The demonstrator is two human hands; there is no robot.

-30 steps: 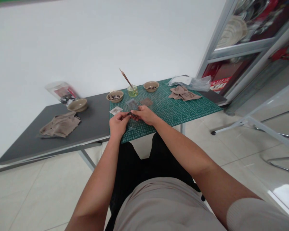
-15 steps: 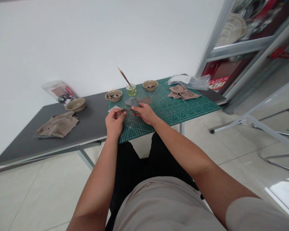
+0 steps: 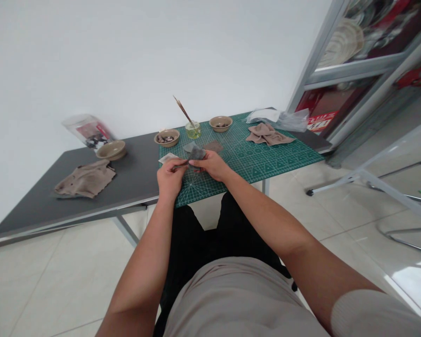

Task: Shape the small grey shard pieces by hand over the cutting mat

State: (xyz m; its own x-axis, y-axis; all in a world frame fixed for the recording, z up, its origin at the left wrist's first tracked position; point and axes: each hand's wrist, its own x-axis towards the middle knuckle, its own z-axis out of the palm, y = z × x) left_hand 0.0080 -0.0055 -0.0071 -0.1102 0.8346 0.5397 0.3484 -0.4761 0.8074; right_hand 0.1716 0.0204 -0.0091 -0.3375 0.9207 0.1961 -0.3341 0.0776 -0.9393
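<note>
Over the green cutting mat (image 3: 266, 164), my two hands are close together. My right hand (image 3: 212, 164) pinches a small dark grey sheet that looks like sandpaper (image 3: 197, 153) between thumb and fingers. My left hand (image 3: 170, 175) is closed, its thumb and fingertips pressed together at the sheet's left edge. A small dark piece seems to be in its pinch, mostly hidden by the fingers. Just beyond lie a lighter grey sheet (image 3: 188, 147) and a brown sheet (image 3: 214, 146). A whitish square (image 3: 168, 158) is flat behind my left hand.
At the back stand a bowl of small dark pieces (image 3: 166, 138), a glass jar (image 3: 193, 130) holding thin sticks, and another bowl (image 3: 221, 124). A brown cloth (image 3: 268, 135) and plastic bag (image 3: 284, 119) lie right. Left are a bowl (image 3: 111, 150), a cloth (image 3: 86, 179) and a clear container (image 3: 87, 130).
My left hand has moved right, bringing its fingertips to the grey sheet. The sheet in my right hand has shifted slightly and tilted, uncovering the lighter sheet behind.
</note>
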